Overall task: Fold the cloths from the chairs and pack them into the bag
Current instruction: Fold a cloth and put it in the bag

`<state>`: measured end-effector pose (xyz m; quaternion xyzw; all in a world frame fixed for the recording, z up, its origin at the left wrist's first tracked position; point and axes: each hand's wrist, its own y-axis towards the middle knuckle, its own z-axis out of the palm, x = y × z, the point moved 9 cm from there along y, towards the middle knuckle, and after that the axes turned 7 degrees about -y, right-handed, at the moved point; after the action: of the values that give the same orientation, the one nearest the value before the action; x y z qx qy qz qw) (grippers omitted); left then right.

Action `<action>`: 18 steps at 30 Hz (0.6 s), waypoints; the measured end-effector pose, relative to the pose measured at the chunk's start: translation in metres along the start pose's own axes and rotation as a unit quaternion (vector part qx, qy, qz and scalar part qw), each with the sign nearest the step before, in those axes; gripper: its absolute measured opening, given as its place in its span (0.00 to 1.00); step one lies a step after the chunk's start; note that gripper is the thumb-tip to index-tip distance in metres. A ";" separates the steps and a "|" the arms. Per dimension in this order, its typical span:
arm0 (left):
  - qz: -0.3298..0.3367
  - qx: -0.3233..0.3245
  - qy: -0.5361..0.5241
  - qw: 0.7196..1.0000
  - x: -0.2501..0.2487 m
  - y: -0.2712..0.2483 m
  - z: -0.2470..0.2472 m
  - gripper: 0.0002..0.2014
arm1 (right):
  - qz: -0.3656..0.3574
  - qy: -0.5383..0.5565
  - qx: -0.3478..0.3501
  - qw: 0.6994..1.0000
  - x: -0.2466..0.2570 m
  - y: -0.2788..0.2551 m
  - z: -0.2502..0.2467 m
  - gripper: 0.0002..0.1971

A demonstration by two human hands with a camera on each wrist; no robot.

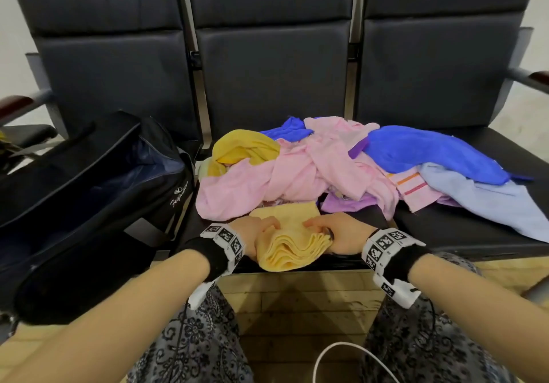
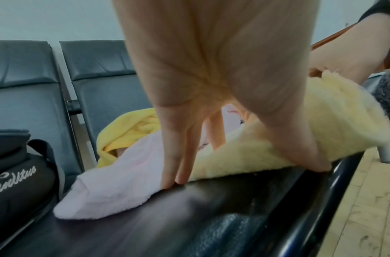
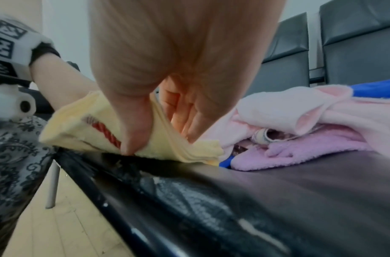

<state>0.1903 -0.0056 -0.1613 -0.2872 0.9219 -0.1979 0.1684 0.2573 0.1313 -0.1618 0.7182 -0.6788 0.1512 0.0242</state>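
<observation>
Nearest, patterned trousers (image 1: pixel 193 338) and two banded wrists, and between them the grip. Pinching with the right hand (image 1: pixel 341 234) at the layered right end of the folded yellow cloth (image 1: pixel 291 249), thumb in front and fingers behind the stack. Bracketing only with the left hand (image 1: pixel 261 231): fingers nearly straight, tips down on the seat (image 1: pixel 445 234), thumb at the front corner, nothing really clamped. Lying at the very front of the middle seat, with the near fold a little over the edge and the layers fanned apart there.

Probably about to lift and carry to the bag (image 1: pixel 89 180), open on the left seat. Main danger: lifting with one end held firmly and the other only framed, so that the loose layers slide, open out, and drop over the edge to the floor (image 1: pixel 297 293). Second danger: touching behind on the pink cloth (image 1: pixel 267 180) of the unfolded pile, so possibly dragging it along. Also possible: catching on the soft mouth of the bag and losing the fold on entry.
</observation>
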 end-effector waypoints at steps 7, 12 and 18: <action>0.010 0.003 0.004 1.000 0.009 -0.010 0.004 0.25 | -0.008 0.033 0.036 0.999 -0.003 -0.003 0.002 0.26; -0.021 0.017 -0.061 0.998 0.027 -0.015 0.006 0.27 | -0.157 -0.121 -0.020 0.980 0.018 -0.010 0.005 0.20; -0.049 0.033 -0.110 0.992 0.032 -0.009 -0.003 0.22 | -0.059 -0.016 -0.054 0.997 -0.010 0.003 -0.007 0.12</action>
<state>0.1681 -0.0310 -0.1608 -0.3467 0.8755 -0.2036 0.2679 0.2532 0.1424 -0.1579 0.7567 -0.6430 0.1015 0.0609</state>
